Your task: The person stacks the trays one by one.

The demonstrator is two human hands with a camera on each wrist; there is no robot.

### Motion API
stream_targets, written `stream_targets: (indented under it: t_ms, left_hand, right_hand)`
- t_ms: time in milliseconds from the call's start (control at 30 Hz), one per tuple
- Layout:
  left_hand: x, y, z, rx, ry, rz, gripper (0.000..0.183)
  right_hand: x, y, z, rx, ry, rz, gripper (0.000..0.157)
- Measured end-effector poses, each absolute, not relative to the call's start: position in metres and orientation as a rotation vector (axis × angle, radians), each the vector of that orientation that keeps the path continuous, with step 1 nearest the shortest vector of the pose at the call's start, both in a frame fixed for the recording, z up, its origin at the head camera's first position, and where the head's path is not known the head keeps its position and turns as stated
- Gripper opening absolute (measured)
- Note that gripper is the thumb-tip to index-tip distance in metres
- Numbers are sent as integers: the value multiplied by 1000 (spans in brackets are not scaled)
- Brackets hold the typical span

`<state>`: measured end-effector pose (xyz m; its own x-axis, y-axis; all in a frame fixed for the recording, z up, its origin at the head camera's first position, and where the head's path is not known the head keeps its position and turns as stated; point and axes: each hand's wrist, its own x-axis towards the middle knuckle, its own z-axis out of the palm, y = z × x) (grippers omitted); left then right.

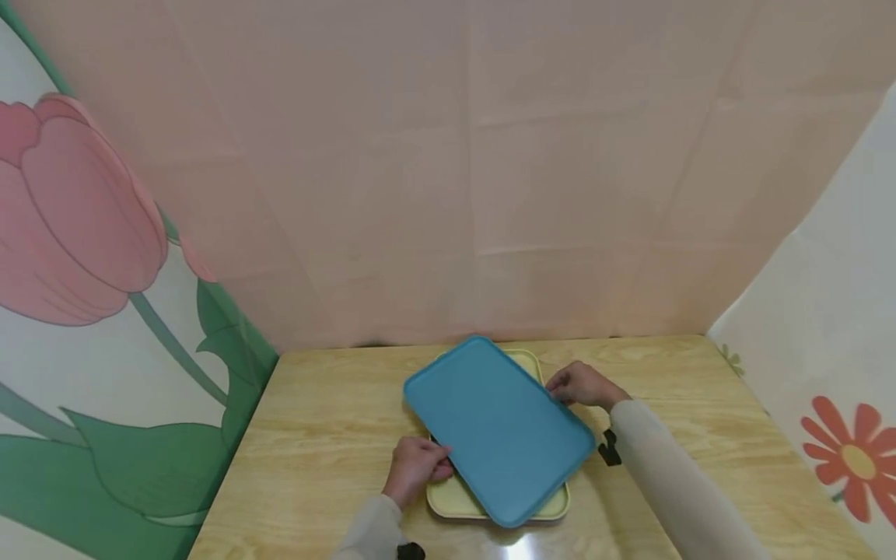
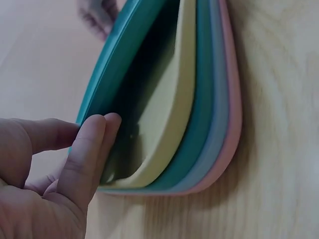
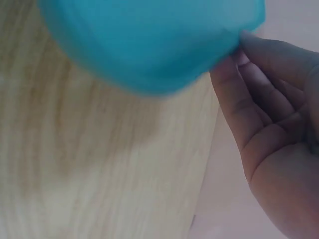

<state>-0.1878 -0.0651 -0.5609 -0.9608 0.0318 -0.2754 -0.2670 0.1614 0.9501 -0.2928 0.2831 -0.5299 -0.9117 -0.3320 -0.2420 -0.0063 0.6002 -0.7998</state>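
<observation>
A blue rectangular tray point(image 1: 500, 428) is held at a slant above a stack of trays, turned askew to them. My left hand point(image 1: 414, 467) pinches its left long edge between thumb and fingers. On the opposite edge, my right hand point(image 1: 582, 385) pinches the rim. Directly beneath lies a yellow tray point(image 1: 455, 498), the top one of the stack. In the left wrist view, a teal tray point(image 2: 202, 99), a light blue tray point(image 2: 218, 99) and a pink tray point(image 2: 234, 109) show under the yellow tray. The blue tray covers most of the yellow one.
The stack rests on a wood-grain table point(image 1: 329, 420) near its front middle. A plain pinkish wall covering point(image 1: 462, 171) rises behind the table's back edge. Flower-printed panels stand at the left point(image 1: 84, 210) and right point(image 1: 840, 327).
</observation>
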Motion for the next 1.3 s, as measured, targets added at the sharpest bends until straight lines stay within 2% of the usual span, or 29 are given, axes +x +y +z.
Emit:
stream_targets:
  t_ms: [467, 933, 1300]
  left_hand:
    - [-209, -81, -553, -161, 2431, 1756, 7]
    - [-228, -90, -548, -79, 2462, 1644, 15]
    - [-231, -88, -547, -73, 2490, 1621, 17]
  right_hand:
    - [-252, 293, -540, -178, 2212, -1447, 35]
    - [-222, 282, -547, -142, 2167, -1556, 31]
    - [-215, 279, -554, -87, 2169, -1593, 27]
